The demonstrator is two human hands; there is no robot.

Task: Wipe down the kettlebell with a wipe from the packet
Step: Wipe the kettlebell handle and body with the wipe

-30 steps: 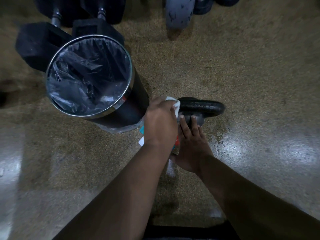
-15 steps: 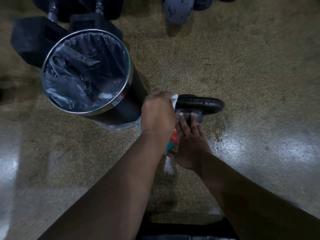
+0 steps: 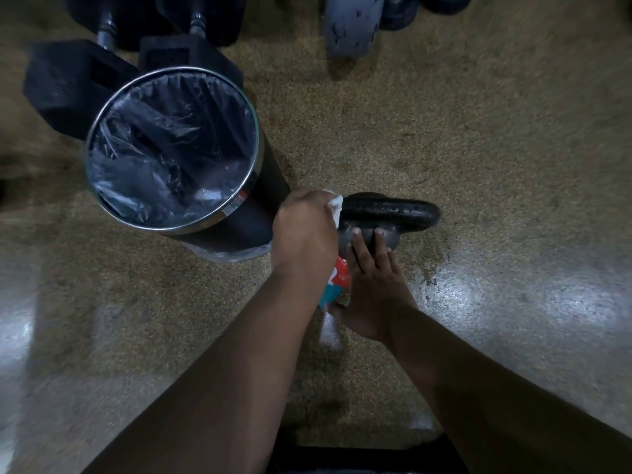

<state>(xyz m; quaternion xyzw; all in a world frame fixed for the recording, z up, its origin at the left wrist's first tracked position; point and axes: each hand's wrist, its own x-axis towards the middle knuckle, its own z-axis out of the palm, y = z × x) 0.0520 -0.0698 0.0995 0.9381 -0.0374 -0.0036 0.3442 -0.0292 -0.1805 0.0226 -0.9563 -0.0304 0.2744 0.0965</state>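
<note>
On the gym floor, your left hand grips the wipe against the kettlebell handle. Your right hand rests flat-fingered below it. Wiping seems barely begun.

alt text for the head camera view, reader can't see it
A person's left hand holds a white wipe against the handle of a black kettlebell on the floor, while the straight fingers of the right hand rest on its body. A red and teal packet shows between the hands; a lined bin stands to the left, dumbbells behind it.
</note>
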